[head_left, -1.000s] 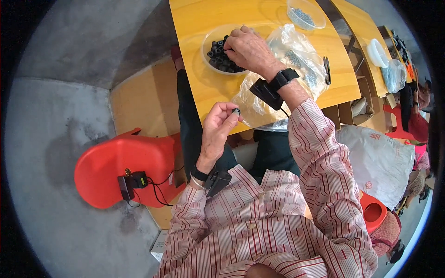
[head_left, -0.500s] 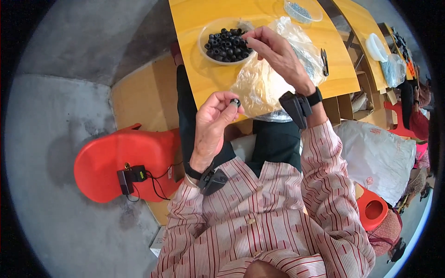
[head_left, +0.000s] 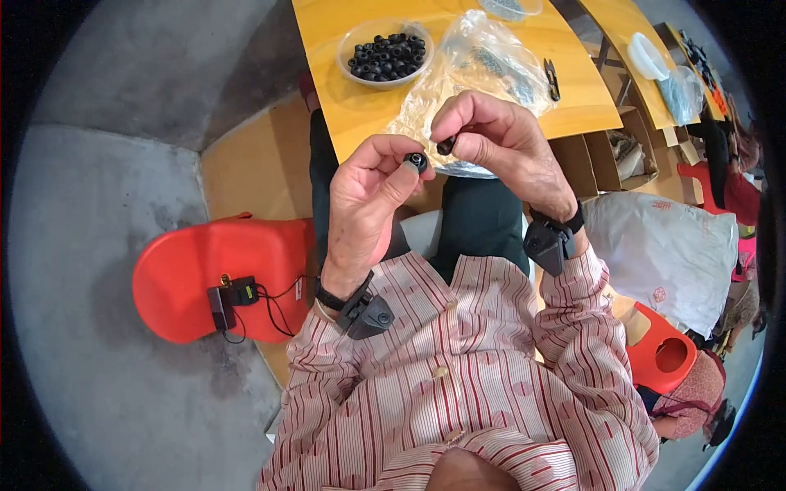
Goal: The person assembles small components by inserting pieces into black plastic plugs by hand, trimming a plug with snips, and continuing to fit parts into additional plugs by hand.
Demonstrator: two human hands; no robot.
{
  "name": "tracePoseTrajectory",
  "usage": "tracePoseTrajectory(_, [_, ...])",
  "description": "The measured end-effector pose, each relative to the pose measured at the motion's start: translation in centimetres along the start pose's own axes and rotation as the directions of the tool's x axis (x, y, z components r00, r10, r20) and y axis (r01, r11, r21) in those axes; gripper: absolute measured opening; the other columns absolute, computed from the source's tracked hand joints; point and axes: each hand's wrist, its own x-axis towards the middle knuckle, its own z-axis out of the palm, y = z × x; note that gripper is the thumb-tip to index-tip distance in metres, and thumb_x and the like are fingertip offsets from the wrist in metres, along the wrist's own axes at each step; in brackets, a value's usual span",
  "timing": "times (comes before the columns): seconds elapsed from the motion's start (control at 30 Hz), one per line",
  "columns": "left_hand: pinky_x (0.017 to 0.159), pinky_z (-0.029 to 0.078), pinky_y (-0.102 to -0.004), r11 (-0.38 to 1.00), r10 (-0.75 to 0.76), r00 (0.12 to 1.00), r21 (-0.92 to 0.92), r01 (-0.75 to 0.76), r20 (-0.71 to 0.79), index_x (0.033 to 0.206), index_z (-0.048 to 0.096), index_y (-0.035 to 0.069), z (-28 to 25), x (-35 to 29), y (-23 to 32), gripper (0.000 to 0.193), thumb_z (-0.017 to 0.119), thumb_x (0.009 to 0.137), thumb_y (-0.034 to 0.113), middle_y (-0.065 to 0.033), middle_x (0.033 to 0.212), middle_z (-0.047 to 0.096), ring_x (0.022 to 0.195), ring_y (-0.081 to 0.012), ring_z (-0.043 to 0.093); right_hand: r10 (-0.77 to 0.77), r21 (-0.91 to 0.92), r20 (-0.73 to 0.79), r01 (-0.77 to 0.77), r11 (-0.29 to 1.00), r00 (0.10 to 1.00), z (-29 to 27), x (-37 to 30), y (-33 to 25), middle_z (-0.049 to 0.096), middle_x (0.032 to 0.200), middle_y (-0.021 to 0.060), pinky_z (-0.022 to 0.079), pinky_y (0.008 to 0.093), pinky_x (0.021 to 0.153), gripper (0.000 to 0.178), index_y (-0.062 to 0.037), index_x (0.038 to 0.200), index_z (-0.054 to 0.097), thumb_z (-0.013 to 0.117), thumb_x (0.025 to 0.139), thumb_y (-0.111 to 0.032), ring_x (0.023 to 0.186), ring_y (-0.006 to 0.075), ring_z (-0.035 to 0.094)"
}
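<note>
Between the thumb and fingers of my left hand (head_left: 367, 204) is a small black ring-shaped part (head_left: 417, 161), its round hole turned upward. My right hand (head_left: 509, 151) pinches another small black part (head_left: 446, 146), close beside the first but apart from it. Both hands are raised over my lap at the table's near edge. Beyond them a clear round bowl (head_left: 348, 72) holds many similar black parts. Behind my right hand a clear plastic bag (head_left: 458, 65) lies on the table, with small greyish-blue pieces showing through it.
On the yellow table (head_left: 327, 33) are black thread snips (head_left: 552, 79) and a second clear tub (head_left: 524, 10) at the far edge. A red chair (head_left: 184, 278) with small black devices stands at left. At right are a white sack (head_left: 663, 254), cardboard boxes (head_left: 606, 159) and other people.
My right hand has come back from the bowl toward my left hand, now with a black part in its pinch. The table sits slightly higher in the picture.
</note>
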Motion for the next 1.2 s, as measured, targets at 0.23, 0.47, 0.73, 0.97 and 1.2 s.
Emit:
tracePoseTrajectory(0.23, [0.074, 0.042, -0.0198, 0.999, 0.028, 0.999, 0.017, -0.029, 0.035, 0.106, 0.054, -0.002, 2.5, -2.0, 0.9, 0.021, 0.058, 0.086, 0.004, -0.0058, 0.095, 0.06, 0.086, -0.0083, 0.054, -0.081, 0.106, 0.014, 0.079, 0.991, 0.997, 1.4, -1.9, -1.0, 0.062, 0.087, 0.0043, 0.048, 0.0226, 0.074, 0.016, 0.0026, 0.096, 0.058, 0.057, 0.09, -0.012, 0.079, 0.01, 0.06])
tracePoseTrajectory(0.47, [0.075, 0.043, -0.021, 1.0, -0.009, 0.996, 0.02, 0.007, 0.092, 0.106, 0.053, -0.002, 4.3, -3.6, 1.6, 0.022, 0.06, 0.087, 0.008, -0.0055, 0.095, 0.059, 0.084, -0.0082, 0.054, -0.07, 0.085, -0.024, 0.072, 0.994, 0.997, 2.0, -3.7, -2.9, 0.062, 0.086, 0.0009, 0.046, 0.0192, 0.072, 0.015, -0.0004, 0.095, 0.063, 0.059, 0.089, -0.013, 0.08, 0.0056, 0.056])
tracePoseTrajectory(0.73, [0.081, 0.047, -0.0252, 0.998, 0.013, 0.993, 0.058, -0.021, 0.12, 0.108, 0.052, -0.003, 5.5, -4.3, 1.9, 0.023, 0.059, 0.088, 0.008, -0.0062, 0.097, 0.059, 0.084, -0.0092, 0.054, -0.233, -0.194, -0.013, 0.226, 0.954, 0.972, 1.8, -5.1, -4.9, 0.062, 0.085, -0.0001, 0.046, 0.0195, 0.072, 0.011, 0.0005, 0.094, 0.063, 0.06, 0.086, -0.006, 0.08, 0.0052, 0.056])
tracePoseTrajectory(0.97, [0.081, 0.047, -0.0249, 0.983, 0.066, 0.99, 0.162, -0.086, 0.126, 0.108, 0.052, -0.003, 5.8, -4.9, 1.7, 0.023, 0.058, 0.087, 0.002, -0.0056, 0.098, 0.058, 0.085, -0.0085, 0.054, -0.263, -0.235, 0.008, 0.258, 0.937, 0.965, 2.0, -5.9, -4.9, 0.059, 0.087, 0.0064, 0.045, 0.0254, 0.072, 0.014, 0.0029, 0.09, 0.062, 0.064, 0.083, -0.008, 0.081, 0.0135, 0.055])
tracePoseTrajectory(1.2, [0.079, 0.045, -0.0219, 0.965, 0.087, 0.99, 0.238, -0.111, 0.111, 0.108, 0.053, -0.003, 6.2, -5.0, 1.9, 0.022, 0.057, 0.086, 0.0, -0.0047, 0.097, 0.058, 0.084, -0.0074, 0.053, -0.333, -0.401, 0.002, 0.306, 0.863, 0.943, 2.0, -6.0, -5.4, 0.06, 0.079, 0.0051, 0.044, 0.0265, 0.069, 0.015, 0.0012, 0.086, 0.065, 0.067, 0.079, -0.011, 0.076, 0.0152, 0.057])
